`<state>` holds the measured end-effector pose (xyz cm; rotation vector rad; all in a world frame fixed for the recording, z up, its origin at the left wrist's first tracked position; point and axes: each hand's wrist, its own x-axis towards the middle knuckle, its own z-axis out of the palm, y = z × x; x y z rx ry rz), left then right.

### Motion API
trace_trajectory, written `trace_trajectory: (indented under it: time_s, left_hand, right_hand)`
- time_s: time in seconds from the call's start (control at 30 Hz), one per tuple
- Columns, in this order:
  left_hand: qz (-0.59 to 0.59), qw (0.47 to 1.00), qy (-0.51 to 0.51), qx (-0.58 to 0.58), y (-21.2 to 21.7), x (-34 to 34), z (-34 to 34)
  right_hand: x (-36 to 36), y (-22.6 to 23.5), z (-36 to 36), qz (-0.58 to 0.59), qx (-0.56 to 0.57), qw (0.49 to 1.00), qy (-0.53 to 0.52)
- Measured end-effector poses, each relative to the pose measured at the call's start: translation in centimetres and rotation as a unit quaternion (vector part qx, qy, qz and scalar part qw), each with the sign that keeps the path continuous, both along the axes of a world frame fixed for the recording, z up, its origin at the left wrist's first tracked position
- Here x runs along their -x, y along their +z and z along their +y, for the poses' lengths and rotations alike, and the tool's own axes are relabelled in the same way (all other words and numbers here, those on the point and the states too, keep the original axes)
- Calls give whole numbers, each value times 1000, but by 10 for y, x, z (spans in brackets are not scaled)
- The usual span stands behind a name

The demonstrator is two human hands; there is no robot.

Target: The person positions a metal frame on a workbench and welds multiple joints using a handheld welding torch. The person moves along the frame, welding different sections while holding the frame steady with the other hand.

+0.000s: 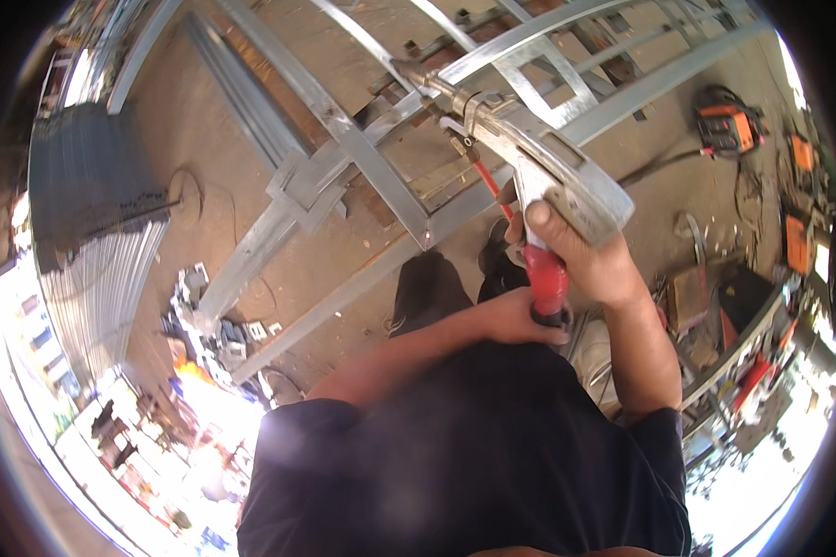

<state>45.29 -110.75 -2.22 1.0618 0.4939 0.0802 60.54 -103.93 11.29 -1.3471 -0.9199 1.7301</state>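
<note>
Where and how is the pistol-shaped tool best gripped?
Take the tool by its handle, probably from the right, like the right hand: it juts off the long body, slim enough to wrap. The left hand holds the red lower end.

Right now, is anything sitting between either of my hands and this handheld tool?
Nothing visible does. Your right hand is wrapped around the grip of the grey-and-red tool, and your left hand is at its red lower end, with no visible object between. The left fingers' exact hold is partly hidden.
</note>
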Motion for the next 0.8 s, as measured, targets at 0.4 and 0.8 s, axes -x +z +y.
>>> trace_trajectory:
  time_s: [0.4, 0.8]
  left_hand:
    - [92, 982, 99, 135, -14, -65, -1]
    - [-19, 964, 160, -212, 100, -107, 115]
  right_hand:
    - [-22, -64, 67, -41, 64, 996, -48]
    - [-134, 133, 122, 11, -272, 962, -24]
